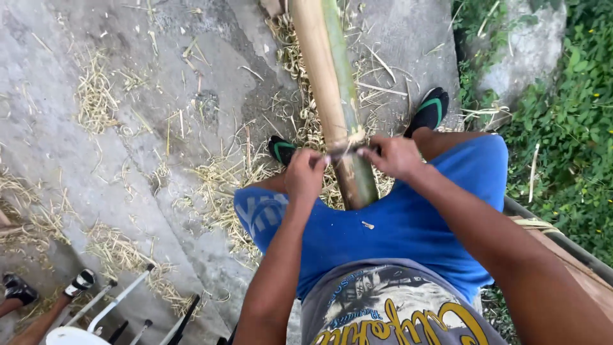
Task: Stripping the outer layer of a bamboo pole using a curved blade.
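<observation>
A long bamboo pole point(329, 83) runs from the top of the head view down between my legs, pale where its skin is scraped off and green along its right side. Across it, at the scraped edge, lies a thin blade point(348, 151). My left hand point(304, 174) is closed around the blade's left end. My right hand point(394, 155) grips the right end. Both hands press against the pole from either side. I wear blue shorts point(396, 230) and black-and-green shoes point(429, 110).
Dry bamboo shavings point(217, 185) lie scattered over the concrete ground. Green plants point(575, 115) and a stone stand at the right. Another person's feet point(19, 289) and white chair legs point(121, 300) sit at the lower left. A wooden edge point(575, 259) runs behind my right arm.
</observation>
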